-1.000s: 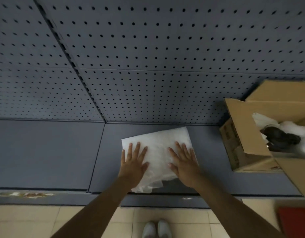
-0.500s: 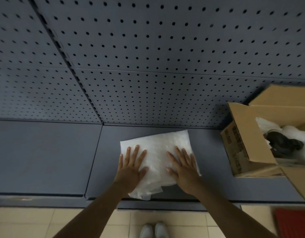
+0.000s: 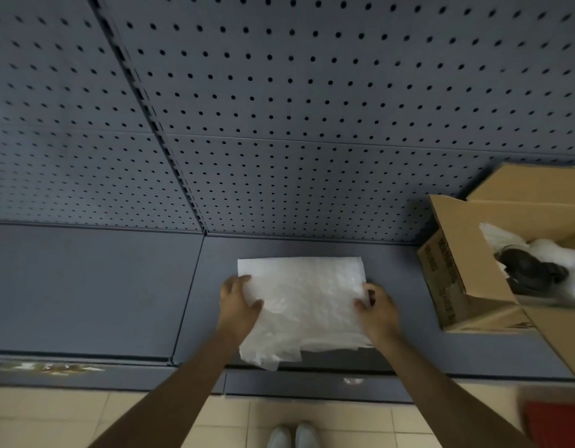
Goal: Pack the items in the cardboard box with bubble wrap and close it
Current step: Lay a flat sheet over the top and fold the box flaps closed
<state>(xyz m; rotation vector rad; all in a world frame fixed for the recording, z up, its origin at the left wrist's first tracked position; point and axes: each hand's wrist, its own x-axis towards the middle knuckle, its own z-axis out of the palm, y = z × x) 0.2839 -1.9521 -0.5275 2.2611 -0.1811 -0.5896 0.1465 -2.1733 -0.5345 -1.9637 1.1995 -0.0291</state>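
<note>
Dark print runs down the left outer wall of the cardboard box (image 3: pixel 448 279), but it is too blurred to read. No other writing comes through anywhere.

The carrying surface is a dark grey metal shelf (image 3: pixel 95 286), split by a seam into two panels, with a perforated grey back panel (image 3: pixel 312 92) rising from its far edge. A strip (image 3: pixel 43 368) with worn, unreadable marks sits on the shelf's front edge at the left. Below, pale floor tiles (image 3: pixel 344 421) and the toes of two light shoes (image 3: pixel 292 436); something red (image 3: pixel 557 421) blurs at the bottom right corner.

The bubble wrap (image 3: pixel 302 302) lies on the right panel, a white, crinkled, translucent sheet, its far edge straight and its near-left corner rumpled and hanging past the shelf's front edge. The left hand (image 3: pixel 237 305) pinches the sheet's left edge, thumb on top and fingers curled at the edge. The right hand (image 3: pixel 376 308) grips the right edge the same way, thumb pressing the top.

The box stands at the shelf's right end, well apart from the sheet, flaps open, tilted. Inside, a dark item (image 3: pixel 532 266) nestles in white wrapping (image 3: pixel 564 257).
</note>
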